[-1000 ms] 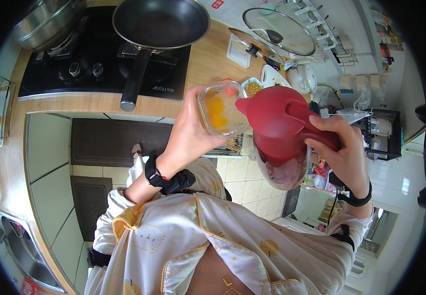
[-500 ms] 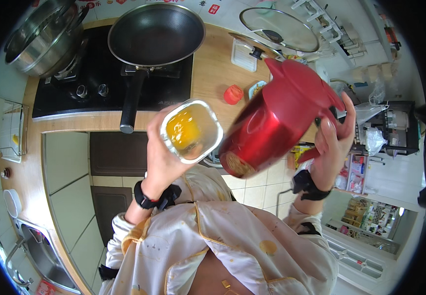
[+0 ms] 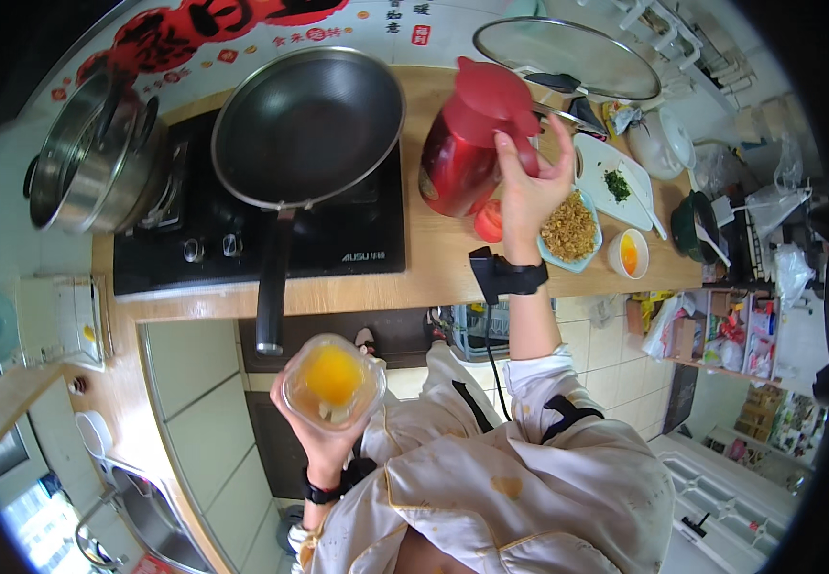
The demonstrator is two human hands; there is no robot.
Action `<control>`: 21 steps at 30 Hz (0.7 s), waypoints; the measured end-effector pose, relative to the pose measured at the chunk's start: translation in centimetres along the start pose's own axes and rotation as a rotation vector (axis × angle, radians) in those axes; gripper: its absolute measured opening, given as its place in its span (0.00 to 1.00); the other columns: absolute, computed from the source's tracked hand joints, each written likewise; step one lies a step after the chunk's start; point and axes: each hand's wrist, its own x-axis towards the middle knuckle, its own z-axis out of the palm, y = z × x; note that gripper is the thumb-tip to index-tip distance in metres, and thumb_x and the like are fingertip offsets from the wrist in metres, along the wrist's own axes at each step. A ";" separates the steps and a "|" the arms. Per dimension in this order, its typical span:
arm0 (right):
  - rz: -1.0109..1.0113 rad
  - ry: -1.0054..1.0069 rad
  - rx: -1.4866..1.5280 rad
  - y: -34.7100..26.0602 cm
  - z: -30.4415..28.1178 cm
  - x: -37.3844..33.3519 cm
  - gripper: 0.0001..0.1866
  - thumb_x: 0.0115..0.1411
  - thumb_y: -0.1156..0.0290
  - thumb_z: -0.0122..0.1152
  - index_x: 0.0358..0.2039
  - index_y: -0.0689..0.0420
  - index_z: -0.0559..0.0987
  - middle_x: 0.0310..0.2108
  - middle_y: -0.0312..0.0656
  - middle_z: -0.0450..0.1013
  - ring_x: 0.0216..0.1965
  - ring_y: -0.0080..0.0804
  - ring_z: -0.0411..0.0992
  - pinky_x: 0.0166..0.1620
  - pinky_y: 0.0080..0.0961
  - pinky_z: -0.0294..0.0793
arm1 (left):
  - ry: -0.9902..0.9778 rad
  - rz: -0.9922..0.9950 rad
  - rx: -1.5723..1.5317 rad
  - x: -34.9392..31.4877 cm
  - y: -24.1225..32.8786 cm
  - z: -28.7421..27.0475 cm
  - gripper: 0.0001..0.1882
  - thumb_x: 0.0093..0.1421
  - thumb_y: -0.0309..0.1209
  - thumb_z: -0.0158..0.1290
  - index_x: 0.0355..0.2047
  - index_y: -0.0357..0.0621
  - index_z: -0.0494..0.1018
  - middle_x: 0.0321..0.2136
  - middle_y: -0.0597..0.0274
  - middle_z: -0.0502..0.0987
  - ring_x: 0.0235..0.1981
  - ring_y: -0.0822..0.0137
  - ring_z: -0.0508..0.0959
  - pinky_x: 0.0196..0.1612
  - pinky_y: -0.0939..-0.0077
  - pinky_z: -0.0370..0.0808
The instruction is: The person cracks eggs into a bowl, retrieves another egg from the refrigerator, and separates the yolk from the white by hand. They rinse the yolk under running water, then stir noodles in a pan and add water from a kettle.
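Observation:
My left hand (image 3: 317,438) is wrapped round a clear, squarish glass (image 3: 370,400) with yellow liquid in it, held in front of the counter's edge below the pan handle. With my right hand (image 3: 535,199) I grip the handle of a shiny red jug (image 3: 458,153) at the counter right of the stove. The jug's base is at or just above the countertop; I cannot tell whether it touches. A tomato (image 3: 489,222) lies beside the jug, partly hidden by it. Just right of my right wrist stands a light-blue bowl (image 3: 592,253) of brown, crumbly food.
A dark frying pan (image 3: 305,124) sits on the black stove (image 3: 338,230), its handle reaching past the front edge. Steel pots (image 3: 99,182) stand at left. On the right are a small bowl (image 3: 617,265) with yellow yolk, a white tray (image 3: 642,191) with chopped greens and glass lids (image 3: 615,67).
The red jug has moved from beside the glass, in front of the counter, up and away to the countertop. The glass has come lower and nearer to me. My view has shifted too.

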 end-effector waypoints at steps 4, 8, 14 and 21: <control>0.011 0.035 0.025 4.2 1.0 0.8 0.32 0.50 0.81 0.66 0.54 0.60 0.64 0.35 0.46 0.77 0.34 0.26 0.76 0.37 0.19 0.76 | 0.043 -0.061 0.063 -0.3 -0.7 0.2 0.56 0.31 0.30 0.70 0.58 0.44 0.47 0.54 0.54 0.58 0.56 0.58 0.63 0.59 0.61 0.60; 0.046 0.066 0.048 6.8 1.0 1.5 0.30 0.48 0.82 0.67 0.53 0.62 0.67 0.44 0.45 0.73 0.39 0.28 0.76 0.40 0.21 0.77 | -0.009 -0.032 0.087 0.4 -0.8 0.8 0.56 0.32 0.31 0.69 0.59 0.45 0.46 0.53 0.53 0.59 0.56 0.57 0.62 0.60 0.57 0.59; -0.076 0.138 -0.062 9.0 0.8 0.8 0.30 0.47 0.82 0.67 0.51 0.64 0.67 0.49 0.46 0.70 0.39 0.31 0.76 0.40 0.20 0.77 | -0.115 -0.016 0.116 1.8 -0.6 0.4 0.54 0.33 0.35 0.68 0.58 0.46 0.47 0.51 0.53 0.59 0.54 0.56 0.63 0.57 0.58 0.62; -0.053 0.121 -0.239 8.3 0.0 1.0 0.31 0.49 0.72 0.68 0.53 0.58 0.66 0.46 0.43 0.69 0.36 0.29 0.75 0.37 0.21 0.75 | -0.361 0.021 0.009 4.4 -1.3 0.8 0.53 0.33 0.32 0.67 0.58 0.46 0.47 0.51 0.53 0.58 0.53 0.57 0.63 0.56 0.60 0.63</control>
